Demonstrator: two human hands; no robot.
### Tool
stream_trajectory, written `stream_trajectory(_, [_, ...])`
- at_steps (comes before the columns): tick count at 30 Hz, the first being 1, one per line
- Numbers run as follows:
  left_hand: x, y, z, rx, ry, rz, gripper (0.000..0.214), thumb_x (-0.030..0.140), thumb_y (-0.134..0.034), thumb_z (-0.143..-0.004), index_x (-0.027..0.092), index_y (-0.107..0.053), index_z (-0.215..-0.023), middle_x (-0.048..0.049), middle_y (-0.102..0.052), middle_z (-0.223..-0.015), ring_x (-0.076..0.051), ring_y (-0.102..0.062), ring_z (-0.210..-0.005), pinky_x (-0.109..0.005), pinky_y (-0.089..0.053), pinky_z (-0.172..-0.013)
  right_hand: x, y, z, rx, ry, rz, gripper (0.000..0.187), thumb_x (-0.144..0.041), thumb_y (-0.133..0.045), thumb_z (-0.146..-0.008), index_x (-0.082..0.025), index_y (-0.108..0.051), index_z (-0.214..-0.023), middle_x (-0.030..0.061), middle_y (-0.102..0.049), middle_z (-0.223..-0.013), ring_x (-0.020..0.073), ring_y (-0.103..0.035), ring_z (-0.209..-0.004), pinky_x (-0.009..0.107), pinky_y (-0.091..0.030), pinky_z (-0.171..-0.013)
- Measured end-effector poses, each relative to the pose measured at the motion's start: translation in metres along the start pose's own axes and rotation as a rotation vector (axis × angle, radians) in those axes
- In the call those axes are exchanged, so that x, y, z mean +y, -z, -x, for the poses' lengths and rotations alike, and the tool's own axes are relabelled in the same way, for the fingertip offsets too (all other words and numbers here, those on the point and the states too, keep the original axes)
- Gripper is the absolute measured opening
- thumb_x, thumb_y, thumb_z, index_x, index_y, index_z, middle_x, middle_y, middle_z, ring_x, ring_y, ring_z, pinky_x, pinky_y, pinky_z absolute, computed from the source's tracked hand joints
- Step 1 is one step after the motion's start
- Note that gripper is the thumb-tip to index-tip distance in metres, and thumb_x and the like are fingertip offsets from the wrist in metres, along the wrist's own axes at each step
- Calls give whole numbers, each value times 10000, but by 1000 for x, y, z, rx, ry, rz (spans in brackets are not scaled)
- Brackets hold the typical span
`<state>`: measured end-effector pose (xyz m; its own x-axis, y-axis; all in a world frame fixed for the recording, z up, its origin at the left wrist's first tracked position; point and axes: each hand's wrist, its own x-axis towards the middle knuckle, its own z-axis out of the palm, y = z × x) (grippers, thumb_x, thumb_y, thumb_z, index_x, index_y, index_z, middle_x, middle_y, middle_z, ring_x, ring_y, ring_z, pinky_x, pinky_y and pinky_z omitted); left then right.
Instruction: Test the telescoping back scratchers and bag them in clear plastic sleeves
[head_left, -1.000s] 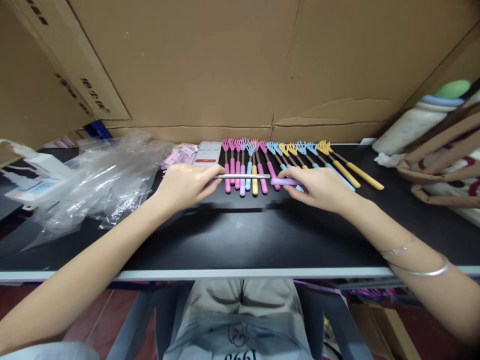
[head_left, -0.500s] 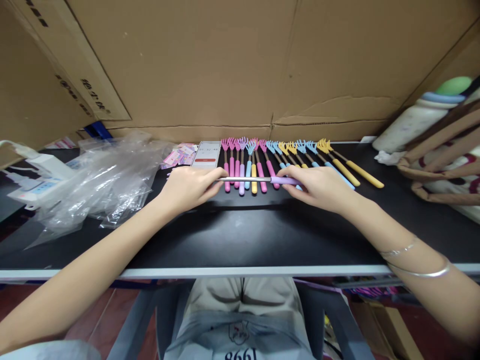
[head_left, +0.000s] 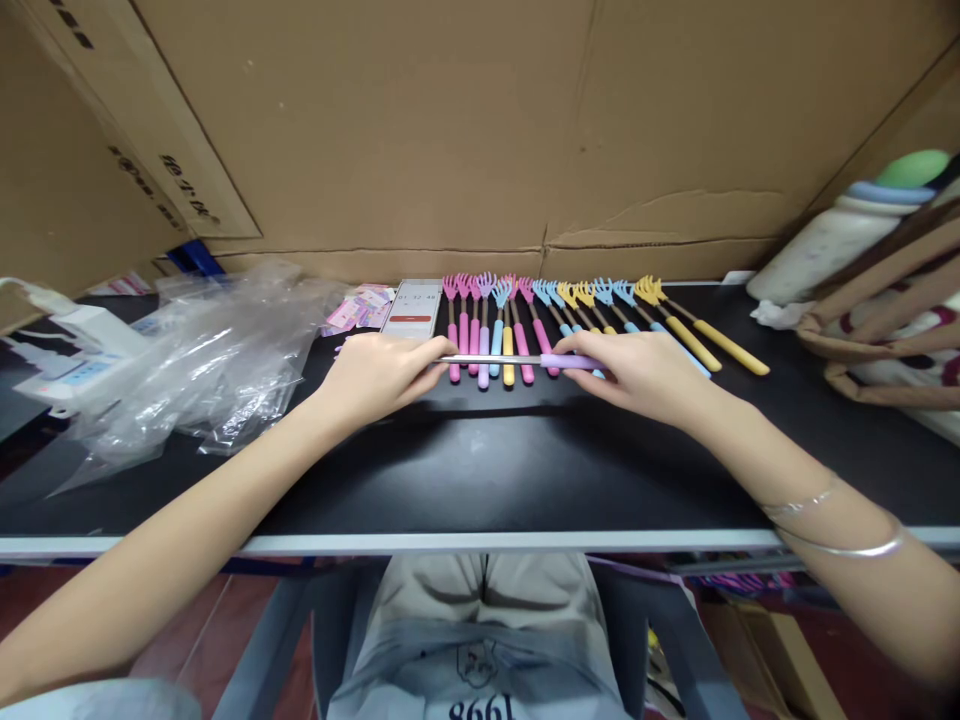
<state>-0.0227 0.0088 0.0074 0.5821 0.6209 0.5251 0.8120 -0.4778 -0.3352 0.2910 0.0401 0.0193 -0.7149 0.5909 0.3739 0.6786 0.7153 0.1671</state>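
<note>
The left hand [head_left: 375, 375] is pinching the metal end of a purple-handled back scratcher [head_left: 517, 359]. The right hand [head_left: 637, 375] is pinching its handle, holding it crosswise over the row of scratchers [head_left: 480, 335] lying on the black bench [head_left: 480, 470].

Crumpled plastic bag [head_left: 202, 370], phone [head_left: 415, 305] (screen lit), cardboard [head_left: 450, 130]

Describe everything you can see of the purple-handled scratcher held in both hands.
The scratcher has a shiny metal rod and a purple grip. It lies level, crosswise over the row of coloured scratchers. The right hand pinches the grip; the left hand covers the other end, hiding its head.
</note>
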Motion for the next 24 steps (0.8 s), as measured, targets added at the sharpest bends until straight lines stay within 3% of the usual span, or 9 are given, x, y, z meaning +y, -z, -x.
stream_trajectory(16, [1, -2, 1, -3, -9, 15, 278, 356, -404, -938, 247, -658, -961, 13, -742, -777, -157, -663, -614, -240, -292, -478, 1, 0, 0, -122, -1, -79, 297, -425, -364, -977, -231, -555, -1095, -1, -703, -851, 136, -643, -692, 240, -387, -599])
stream_trajectory(24, [2, -2, 1, 11, -15, 20, 293, 359, -391, -951, 244, -660, -960, 8, -748, -809, -155, -679, -638, -247, -308, -474, 2, -1, 0, -118, -18, -104, 322, -428, -341, -983, -222, -565, -1085, 14, -712, -871, 139, -643, -681, 240, -390, -593])
